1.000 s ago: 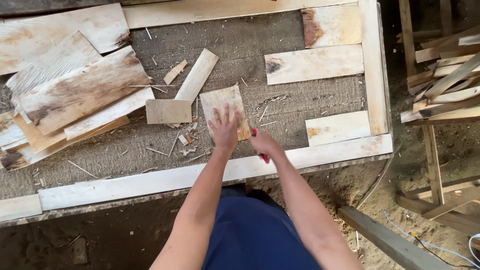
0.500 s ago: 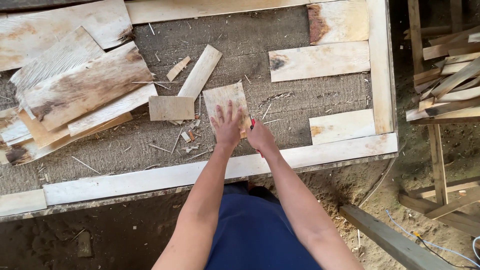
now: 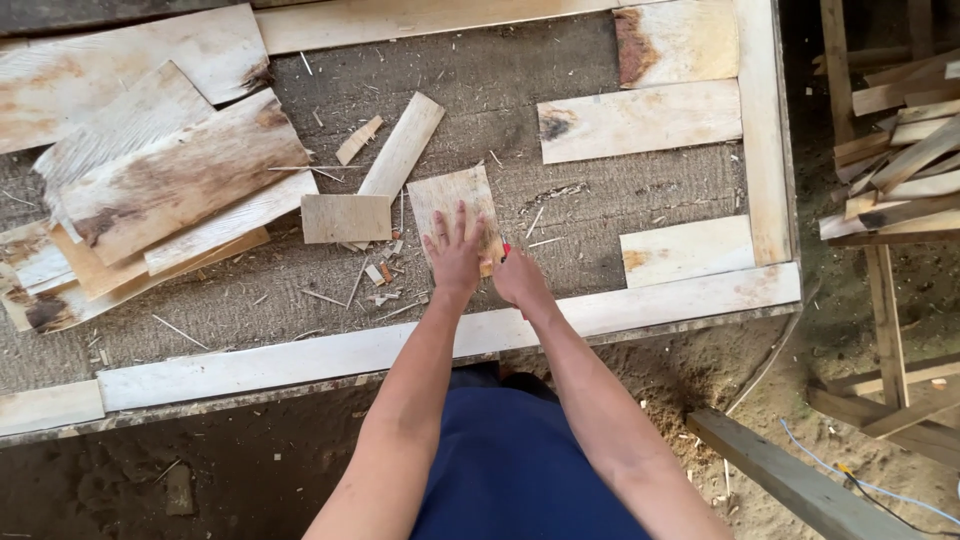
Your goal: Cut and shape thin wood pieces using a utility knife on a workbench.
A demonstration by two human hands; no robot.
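Your left hand lies flat, fingers spread, on a small plywood panel near the middle of the worktop. The panel is close to rectangular; its long axis runs away from you, tipped slightly so the far end leans left, and its near end is under your palm. Your right hand sits just beside the panel's near right corner, curled shut around a red tool, of which only a small tip shows between hand and panel; what kind of tool it is cannot be told.

Just left of the panel lies a square offcut, its edges roughly parallel to the worktop's front. A narrow slat runs diagonally from the offcut's upper right corner up toward the right, and a shorter sliver lies near it at much the same angle. Chips and splinters are scattered below the offcut.

A pile of stained boards fills the left of the worktop, overlapping one another at slants. On the right lie three pale boards: one by the far corner, a longer one below it, and a shorter one near the front rail. Beyond the worktop's right edge, loose timbers are stacked over a dirt floor.
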